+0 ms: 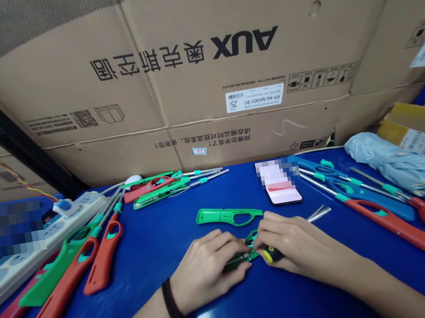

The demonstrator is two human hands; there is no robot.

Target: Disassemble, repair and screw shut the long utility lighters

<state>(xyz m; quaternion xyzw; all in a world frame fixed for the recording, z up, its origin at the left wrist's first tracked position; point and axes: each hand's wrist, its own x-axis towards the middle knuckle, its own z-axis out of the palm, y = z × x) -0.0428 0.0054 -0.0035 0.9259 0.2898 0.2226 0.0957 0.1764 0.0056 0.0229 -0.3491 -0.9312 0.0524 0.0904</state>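
Observation:
My left hand [212,267], with a dark band on the wrist, is closed around an opened green gas lighter [251,238]. Teal parts show inside the lighter, and much of it is covered by my fingers. My right hand [289,241] grips a short black and yellow handle [270,254], apparently a screwdriver; its tip is hidden. Both hands meet at the lighter, close above the blue tabletop. Just beyond them lies a loose green lighter shell half [232,216] with a trigger opening. Two thin metal tubes [319,213] stick out beyond my right hand.
Orange, red and green lighters [70,283] lie at left beside a white power strip [20,256]. Opened lighters [160,188] are at the back. A phone [280,185] lies right of centre. More lighters [404,230] and a folded umbrella [400,160] are at right. A cardboard box [185,93] stands behind.

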